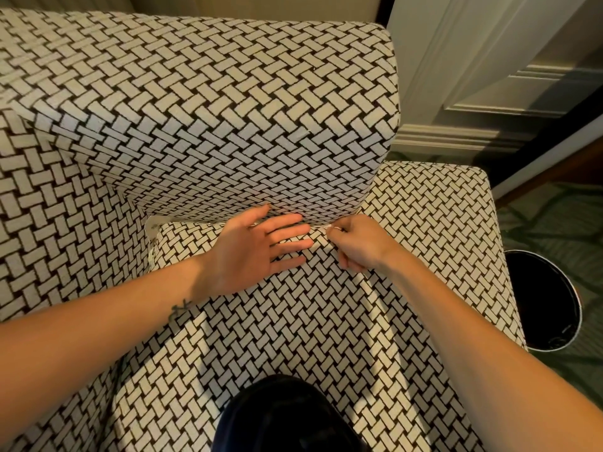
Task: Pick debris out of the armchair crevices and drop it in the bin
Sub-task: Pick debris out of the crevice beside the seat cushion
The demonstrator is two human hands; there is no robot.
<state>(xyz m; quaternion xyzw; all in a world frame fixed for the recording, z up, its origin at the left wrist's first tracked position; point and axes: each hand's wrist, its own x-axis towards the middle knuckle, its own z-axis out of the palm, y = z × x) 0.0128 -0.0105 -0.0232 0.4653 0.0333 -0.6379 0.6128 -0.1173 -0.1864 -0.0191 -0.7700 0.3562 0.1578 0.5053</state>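
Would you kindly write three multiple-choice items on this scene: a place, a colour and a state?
1. Where is the bin? A) on the seat B) on the floor beside the armchair C) behind the backrest
2. The bin's inside is: A) black B) red C) white
3. The left hand is: A) a fist B) flat on the seat cushion C) gripping the bin
B: it stands on carpet past the arm. A: its interior looks black. B: straight fingers lie on the cushion; the right hand pinches a white scrap.
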